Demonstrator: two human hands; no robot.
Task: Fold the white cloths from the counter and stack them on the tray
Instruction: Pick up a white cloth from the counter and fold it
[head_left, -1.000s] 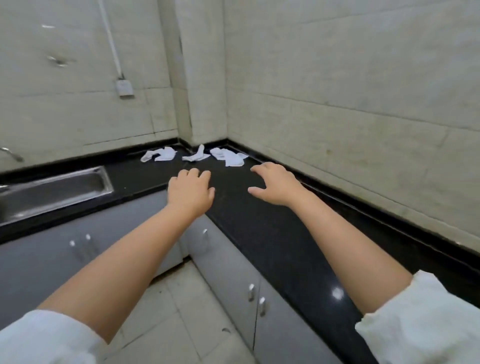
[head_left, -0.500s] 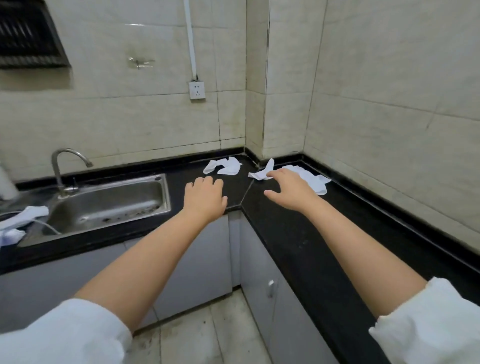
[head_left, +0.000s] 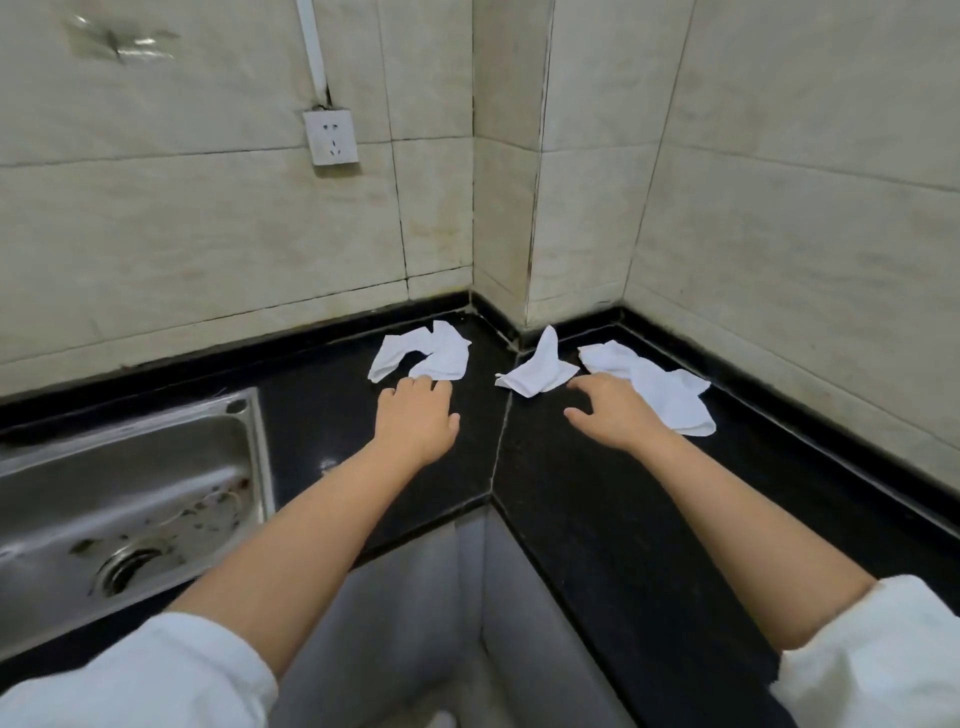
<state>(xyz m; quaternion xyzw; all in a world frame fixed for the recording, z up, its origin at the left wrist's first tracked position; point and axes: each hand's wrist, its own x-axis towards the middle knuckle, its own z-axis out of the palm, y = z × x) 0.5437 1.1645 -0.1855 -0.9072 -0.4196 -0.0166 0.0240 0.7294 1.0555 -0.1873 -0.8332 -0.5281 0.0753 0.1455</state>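
Looking down from the head camera, we see a black counter (head_left: 597, 509) wrapping an inside corner of tiled wall, and we place everything by that corner. Three crumpled white cloths lie close to it: the left cloth (head_left: 434, 353) just left of the corner, the middle cloth (head_left: 540, 371) right below it with one tip standing up, and the right cloth (head_left: 660, 387) to the right of the corner along the side wall.

Our left hand (head_left: 415, 421) is stretched toward the corner, palm down, fingers loosely spread and grasping nothing; its fingertips reach the near edge of the left cloth, though we cannot tell if they press on it. Our right hand (head_left: 615, 415) is also unclenched and palm down, between the middle and right cloths, and it covers part of the right cloth's near edge; whether it touches the fabric is unclear.

Farther left of the corner, a steel sink (head_left: 156, 499) is cut off by the frame edge, with dark specks around its drain. White sleeves (head_left: 872, 670) run out of the bottom. Above and left of the corner sits a wall socket (head_left: 331, 136); we can read no writing or label on it or anywhere else.
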